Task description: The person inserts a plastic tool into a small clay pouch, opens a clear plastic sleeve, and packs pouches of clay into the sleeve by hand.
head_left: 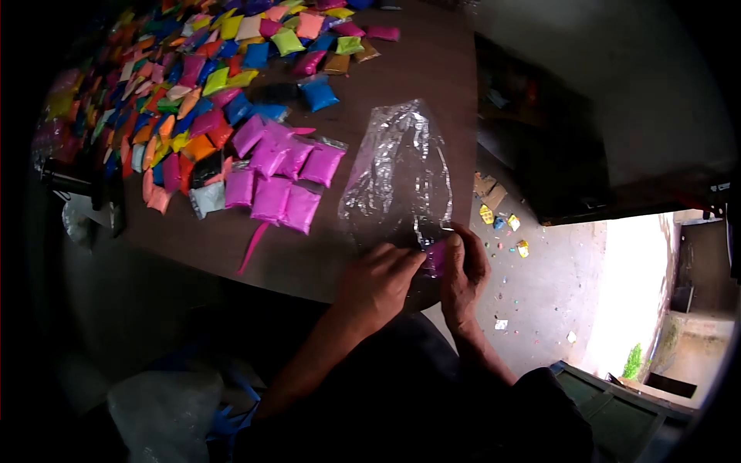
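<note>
A large clear plastic bag [395, 174] lies on the table with its near end between my hands. My left hand [378, 282] is closed, its thumb and fingertips pinching at the near edge of the bag. A pink packet [436, 259] shows between the two hands, partly covered by fingers. My right hand [465, 272] closes on this packet from the right, with the thumb on top; its fingertips also touch the bag. To the left, several purple-pink packets [272, 198] lie grouped in rows, with a loose pink strip [252, 248] beside them.
A big heap of small packets in many colours [181, 100] covers the left and far part of the brown table [432, 62]. Scraps [491, 214] litter the floor to the right. A translucent bag [166, 409] sits at lower left. Daylight enters through an opening at right.
</note>
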Available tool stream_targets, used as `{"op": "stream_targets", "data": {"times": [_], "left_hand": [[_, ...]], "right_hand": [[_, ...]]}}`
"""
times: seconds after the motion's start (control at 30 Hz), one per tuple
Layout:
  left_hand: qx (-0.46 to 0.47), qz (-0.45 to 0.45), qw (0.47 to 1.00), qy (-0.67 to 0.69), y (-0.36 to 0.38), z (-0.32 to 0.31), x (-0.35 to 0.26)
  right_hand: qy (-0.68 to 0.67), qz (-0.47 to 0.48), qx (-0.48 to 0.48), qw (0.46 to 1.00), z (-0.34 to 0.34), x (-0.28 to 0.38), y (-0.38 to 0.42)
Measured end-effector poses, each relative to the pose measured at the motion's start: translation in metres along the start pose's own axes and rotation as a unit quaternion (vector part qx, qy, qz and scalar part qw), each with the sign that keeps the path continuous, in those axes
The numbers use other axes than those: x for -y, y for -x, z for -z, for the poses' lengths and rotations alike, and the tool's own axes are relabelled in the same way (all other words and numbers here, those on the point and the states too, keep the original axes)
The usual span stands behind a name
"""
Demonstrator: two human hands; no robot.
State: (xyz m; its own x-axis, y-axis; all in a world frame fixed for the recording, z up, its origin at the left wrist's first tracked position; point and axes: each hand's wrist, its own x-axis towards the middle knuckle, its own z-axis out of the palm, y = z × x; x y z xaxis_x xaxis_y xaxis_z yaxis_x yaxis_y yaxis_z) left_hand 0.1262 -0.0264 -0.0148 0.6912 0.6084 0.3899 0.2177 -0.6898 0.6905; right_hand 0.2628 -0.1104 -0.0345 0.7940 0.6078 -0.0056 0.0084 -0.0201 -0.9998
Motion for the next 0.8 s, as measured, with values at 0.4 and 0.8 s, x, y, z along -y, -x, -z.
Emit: {"op": "stream_targets", "data": {"times": [0.4, 0.8], "left_hand": [[-0.146, 0.175, 0.923, -0.309, 0.003, 0.124, 0.061], [-0.205, 0.284, 0.935, -0.059, 0.022, 0.12, 0.079]], "right_hand": [[0.004, 0.001, 0.002, 1.0, 0.001, 0.001, 0.0], [0.02, -0.004, -0.004, 1.0, 0.0, 0.002, 0.001]]}}
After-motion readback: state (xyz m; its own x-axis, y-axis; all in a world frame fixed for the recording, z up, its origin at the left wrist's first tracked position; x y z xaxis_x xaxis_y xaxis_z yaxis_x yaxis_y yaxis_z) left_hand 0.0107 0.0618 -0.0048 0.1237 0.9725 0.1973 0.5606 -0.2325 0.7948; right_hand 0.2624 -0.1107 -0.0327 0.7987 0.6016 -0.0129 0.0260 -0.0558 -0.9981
